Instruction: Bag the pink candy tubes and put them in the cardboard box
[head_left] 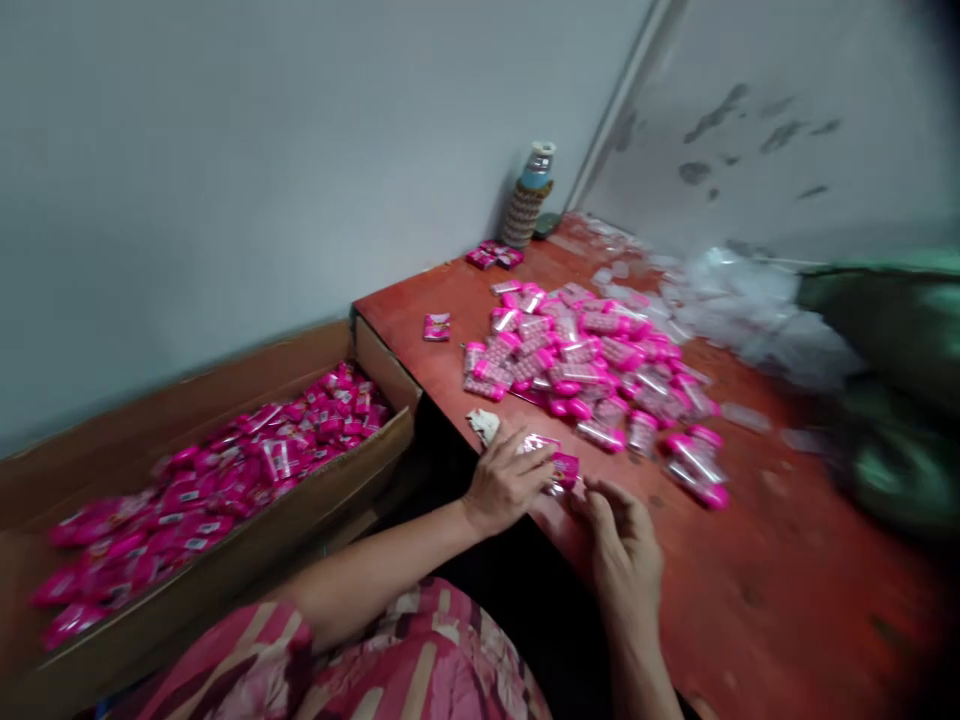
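At the near edge of a red-painted table (750, 595), beside a plain pale wall (225, 150), a worker's two bare hands meet over a small, glossy bright-pink packet with shiny film (565, 470). The left hand (510, 478), palm down with fingers loosely bent, has hold of the packet from its left side. The right hand (622, 535) is half closed at the packet's other end, thumb and fingertips drawn close together; whether they grip the film, the blur does not tell. Handling so light a piece well calls, it seems, for a steady left hand and a soft right one: fingertips on the margins, film kept flat, no hard squeeze that might crease it. Working a little farther in from the table's edge would lower the risk of a drop. Just beyond the hands lies a loose heap of clear, bead-filled plastic bottles with hot-pink caps (585, 350), near enough that a careless elbow or wrist could set some rolling. A crumpled white scrap (484, 427) sits just beside the left hand, best kept from under the fingers. To the left, a long brown cardboard box (382, 455) holds a mass of similar pink packets (281, 455).
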